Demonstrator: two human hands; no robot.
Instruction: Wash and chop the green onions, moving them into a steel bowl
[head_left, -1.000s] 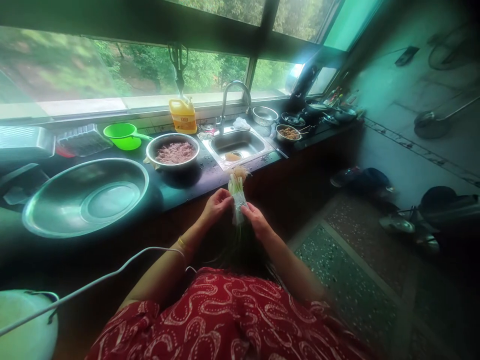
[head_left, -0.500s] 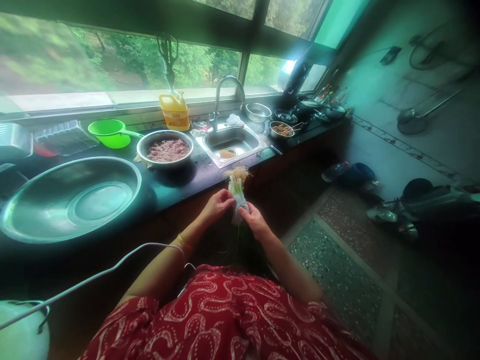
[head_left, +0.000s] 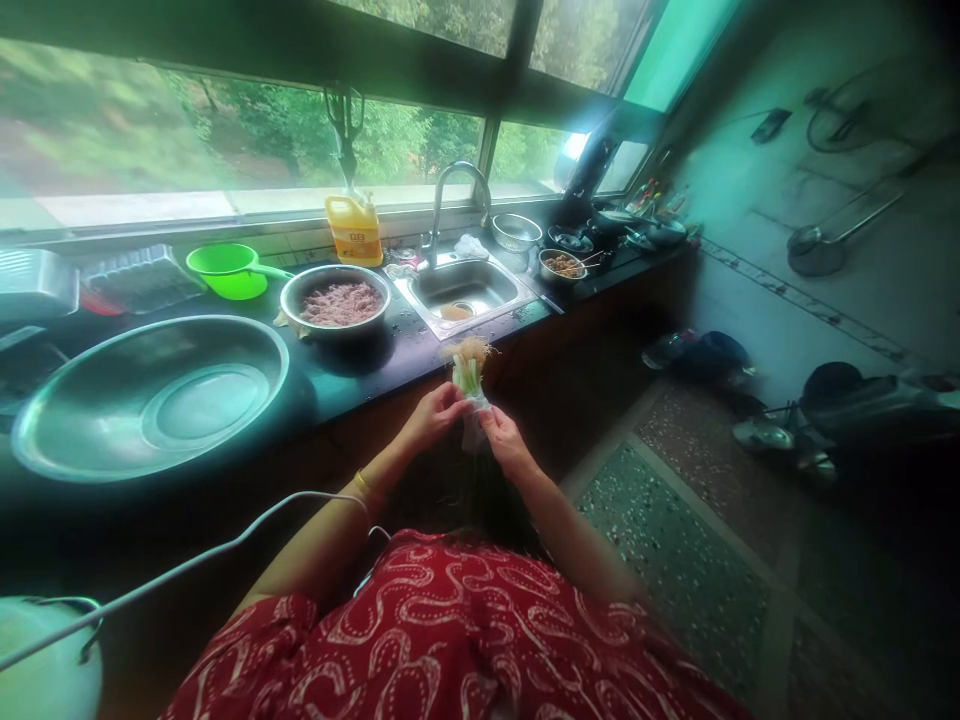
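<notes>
While upright — scallions point(head_left: 468, 372), both hands

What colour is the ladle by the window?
Bright green ladle, clearest in the head view.

A big shiny metal basin point(head_left: 150, 395) sits on the dark table point(head_left: 360, 365). Behind it are a green scoop point(head_left: 225, 270) and a bowl of pink minced meat point(head_left: 335, 302). A yellow jug point(head_left: 353, 230) stands by the window, next to the sink point(head_left: 465, 288) and its tap point(head_left: 450, 200).
</notes>
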